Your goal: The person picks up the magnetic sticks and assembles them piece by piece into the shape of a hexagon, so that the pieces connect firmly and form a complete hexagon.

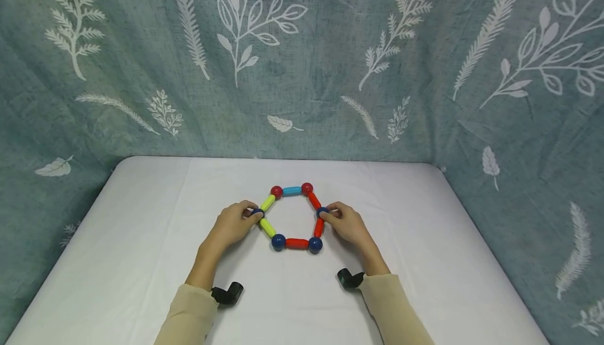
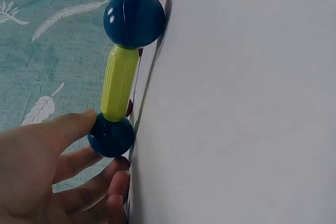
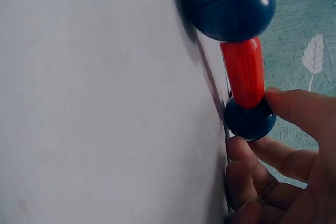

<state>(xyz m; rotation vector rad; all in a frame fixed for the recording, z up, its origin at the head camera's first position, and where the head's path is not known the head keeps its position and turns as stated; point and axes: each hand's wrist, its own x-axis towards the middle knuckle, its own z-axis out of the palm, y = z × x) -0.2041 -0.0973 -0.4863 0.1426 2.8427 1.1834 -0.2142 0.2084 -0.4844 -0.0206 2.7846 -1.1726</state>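
A six-sided ring of toy balls and rods lies on the white table. My left hand pinches the blue ball at the ring's left corner between thumb and fingers. At the right corner, another blue ball is pinched by my right hand. Two yellow-green rods run from the left ball, and two red rods from the right one. On the far side, a light blue rod joins two red balls. Nearest me, a red rod links two blue balls.
White cloth covers the table, whose far edge meets a green leaf-patterned curtain. A small black camera mount is on the left wrist, and a similar mount is on the right.
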